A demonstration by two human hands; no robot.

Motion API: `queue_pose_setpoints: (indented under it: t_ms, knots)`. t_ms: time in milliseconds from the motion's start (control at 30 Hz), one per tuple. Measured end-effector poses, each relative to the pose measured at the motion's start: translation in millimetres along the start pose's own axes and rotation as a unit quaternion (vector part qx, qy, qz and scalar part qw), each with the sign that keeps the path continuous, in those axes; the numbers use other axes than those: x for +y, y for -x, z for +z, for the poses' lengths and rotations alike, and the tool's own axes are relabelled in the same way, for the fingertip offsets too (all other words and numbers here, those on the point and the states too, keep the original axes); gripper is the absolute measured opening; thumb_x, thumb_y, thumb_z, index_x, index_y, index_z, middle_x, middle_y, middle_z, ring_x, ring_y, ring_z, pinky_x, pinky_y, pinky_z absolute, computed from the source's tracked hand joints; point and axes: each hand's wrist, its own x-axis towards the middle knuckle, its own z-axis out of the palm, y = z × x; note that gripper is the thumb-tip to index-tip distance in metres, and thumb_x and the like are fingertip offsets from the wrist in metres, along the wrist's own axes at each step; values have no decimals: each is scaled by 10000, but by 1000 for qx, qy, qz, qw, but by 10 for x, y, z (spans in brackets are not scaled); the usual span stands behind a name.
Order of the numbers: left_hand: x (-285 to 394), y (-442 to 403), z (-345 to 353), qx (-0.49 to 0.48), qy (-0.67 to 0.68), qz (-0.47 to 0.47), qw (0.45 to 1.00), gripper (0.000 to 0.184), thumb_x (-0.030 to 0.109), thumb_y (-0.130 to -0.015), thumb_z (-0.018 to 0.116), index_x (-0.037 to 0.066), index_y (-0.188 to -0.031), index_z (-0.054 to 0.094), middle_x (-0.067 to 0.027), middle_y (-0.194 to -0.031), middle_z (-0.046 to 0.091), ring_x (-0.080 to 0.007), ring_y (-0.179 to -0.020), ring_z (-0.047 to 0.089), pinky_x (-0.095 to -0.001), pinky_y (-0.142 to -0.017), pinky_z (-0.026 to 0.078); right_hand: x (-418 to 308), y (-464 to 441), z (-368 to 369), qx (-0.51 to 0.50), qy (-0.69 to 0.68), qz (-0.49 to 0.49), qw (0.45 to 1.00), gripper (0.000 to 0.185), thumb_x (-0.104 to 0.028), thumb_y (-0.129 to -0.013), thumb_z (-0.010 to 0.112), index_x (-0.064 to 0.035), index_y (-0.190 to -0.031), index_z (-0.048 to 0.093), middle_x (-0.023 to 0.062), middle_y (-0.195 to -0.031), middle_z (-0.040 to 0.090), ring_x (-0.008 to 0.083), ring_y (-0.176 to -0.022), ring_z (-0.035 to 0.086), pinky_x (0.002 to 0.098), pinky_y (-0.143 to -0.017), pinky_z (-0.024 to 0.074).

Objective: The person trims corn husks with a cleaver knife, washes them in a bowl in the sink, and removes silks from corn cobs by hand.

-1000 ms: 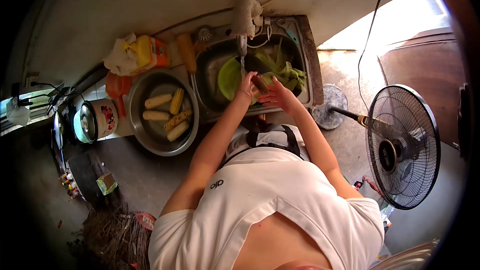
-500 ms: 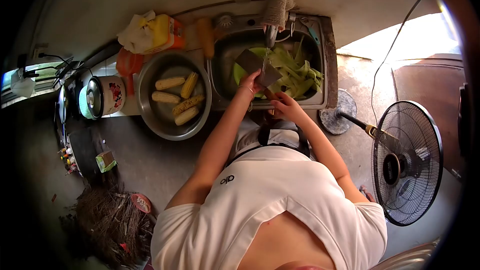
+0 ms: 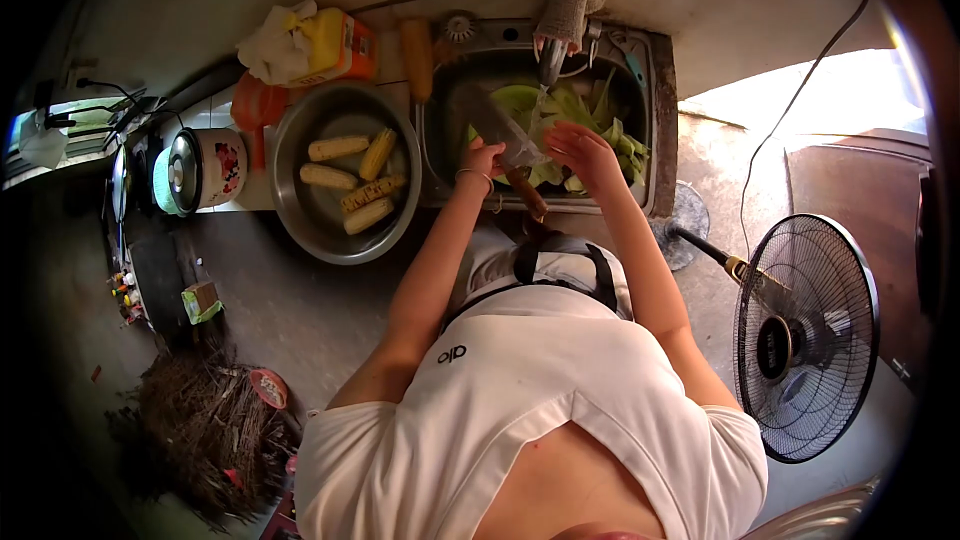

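Note:
In the head view, my left hand (image 3: pixel 482 157) is closed on a cleaver near the base of its broad blade (image 3: pixel 493 122). The cleaver's wooden handle (image 3: pixel 526 192) points down toward my body, over the sink's front edge. My right hand (image 3: pixel 584 152) is off the handle, fingers stretched out beside the blade in the running water; whether it touches the blade, I cannot tell. Water falls from the tap (image 3: pixel 551 62), which is wrapped in cloth. Below lie green corn husks (image 3: pixel 628 152) and a light green bowl (image 3: pixel 515 96), partly hidden, in the metal sink (image 3: pixel 440 175).
Left of the sink, a large metal basin (image 3: pixel 285 215) holds several peeled corn cobs (image 3: pixel 326 177). Behind it stand a yellow and orange jug (image 3: pixel 335 45) and a red plastic scoop (image 3: pixel 257 105). A rice cooker (image 3: pixel 215 168) is further left. A standing fan (image 3: pixel 808 338) is at my right.
My right hand has let go of the cleaver's handle and moved up beside the blade under the water. The left hand still grips the cleaver, its blade turned slightly. The view has shifted a little.

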Motion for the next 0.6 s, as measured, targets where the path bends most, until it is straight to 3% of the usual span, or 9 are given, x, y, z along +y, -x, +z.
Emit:
queue_pose_setpoints:
  t_ms: [100,167,267,300,367,433,467,533,600]
  knots:
    - [61,42,-40,61,0,16,998,269,6,-776,629,23,-1000,483,-119,-842,617,-244,-728,649,-404,-578,561,145,-296,153,-36,-165,54,984,378,-113,-916,415,65,-1249,411,239,-1249,493,352,-1228,440,475,-1066,337]
    - [38,-34,-131,-13,-19,-3,1000,257,8,-775,624,35,-1000,502,-115,-837,618,-239,-716,649,-399,-581,570,224,-449,333,-34,-198,78,977,366,-88,-911,412,51,-1249,417,232,-1230,506,345,-1200,466,470,-1047,358]
    - [-204,-291,-252,18,17,-12,1000,231,2,-770,619,59,-975,529,-103,-844,621,-239,-716,651,-393,-600,577,447,-688,402,-27,-240,99,965,364,-73,-892,462,42,-1235,426,219,-1190,540,331,-1130,529,464,-986,428]
    - [-210,-269,-249,19,20,-12,1000,231,2,-770,619,59,-975,529,-103,-844,621,-239,-716,651,-393,-600,577,566,-806,329,-122,65,-62,988,305,-84,-875,493,12,-1164,503,185,-1119,583,304,-1093,549,438,-953,450]
    - [-183,-197,-211,-37,21,-10,999,292,17,-780,595,24,-1063,523,-118,-883,625,-251,-732,655,-404,-636,588,609,-973,326,-205,363,-213,883,254,-95,-859,524,-17,-1094,581,151,-1049,626,277,-1056,569,412,-921,471]
    - [-172,-175,-165,-38,29,-22,999,252,27,-782,590,26,-1030,540,-112,-878,628,-250,-731,656,-402,-639,588,544,-1050,448,-94,364,48,926,144,-109,-845,551,-58,-923,661,87,-940,656,208,-891,627,345,-749,522]
    - [-164,-169,-140,-40,34,-35,998,214,38,-785,585,28,-997,557,-106,-872,630,-249,-730,657,-400,-642,589,504,-1033,469,-97,366,49,924,144,-109,-845,551,-58,-923,661,87,-940,656,208,-891,627,345,-749,522]
    - [-157,-167,-91,-45,43,-41,997,197,43,-788,581,24,-983,561,-111,-875,632,-253,-730,656,-403,-646,590,359,-917,540,-100,612,-30,784,143,-114,-855,543,-59,-921,658,89,-918,649,192,-812,642,311,-676,512]
    - [-176,-187,-26,-54,49,-51,996,181,48,-791,577,20,-969,565,-115,-879,635,-257,-729,656,-406,-651,590,317,-945,292,-160,667,-119,717,162,-138,-858,550,-60,-962,646,101,-902,650,221,-811,640,327,-678,509]
